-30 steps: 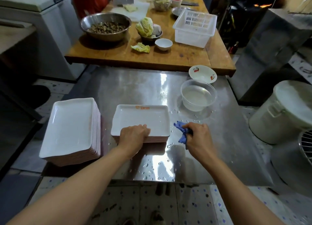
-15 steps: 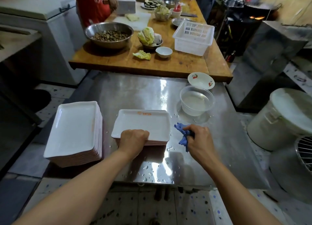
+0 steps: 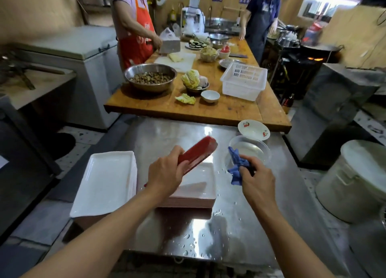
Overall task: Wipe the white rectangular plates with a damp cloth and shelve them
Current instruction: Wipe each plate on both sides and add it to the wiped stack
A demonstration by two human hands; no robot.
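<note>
The left hand point(image 3: 165, 174) holds a tilted plate point(image 3: 197, 152), red underneath and blurry, above a stack point(image 3: 196, 187). The right hand point(image 3: 255, 178) squeezes the blue cloth point(image 3: 236, 165). The shiny desk point(image 3: 240, 231) looks wet.

Over the wet stainless-steel table point(image 3: 240, 231), the left hand point(image 3: 165, 175) lifts one rectangular plate point(image 3: 197, 153) tilted, its red underside up, above a stack of white rectangular plates point(image 3: 198, 183). The right hand point(image 3: 258, 178) grips a crumpled blue cloth point(image 3: 236, 167) beside a clear plastic bowl of water point(image 3: 249, 150). Another white plate stack point(image 3: 105, 182) sits left.
</note>
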